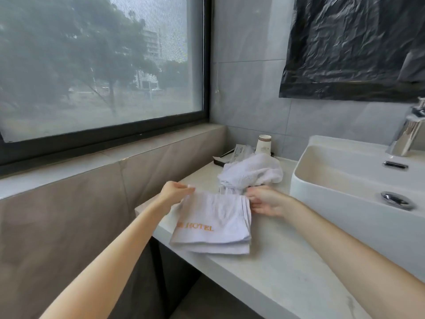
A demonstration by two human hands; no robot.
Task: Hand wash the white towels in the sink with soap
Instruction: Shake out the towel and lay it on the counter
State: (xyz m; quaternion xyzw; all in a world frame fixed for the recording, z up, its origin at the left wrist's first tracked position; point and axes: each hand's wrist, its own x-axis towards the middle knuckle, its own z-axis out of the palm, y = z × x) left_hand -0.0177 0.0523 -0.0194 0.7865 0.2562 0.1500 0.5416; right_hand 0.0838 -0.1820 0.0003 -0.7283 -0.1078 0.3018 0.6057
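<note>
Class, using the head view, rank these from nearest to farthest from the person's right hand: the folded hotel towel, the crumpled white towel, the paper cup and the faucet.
1. Folded hotel towel: its top corner is in the right hand.
2. Crumpled white towel: just behind the hand on the counter.
3. Paper cup: farther back, near the wall.
4. Faucet: far right, behind the sink.

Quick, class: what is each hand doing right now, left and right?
Left hand: closed, pinching the top left corner of the folded towel.
Right hand: closed, pinching the same towel's top right corner.
</note>
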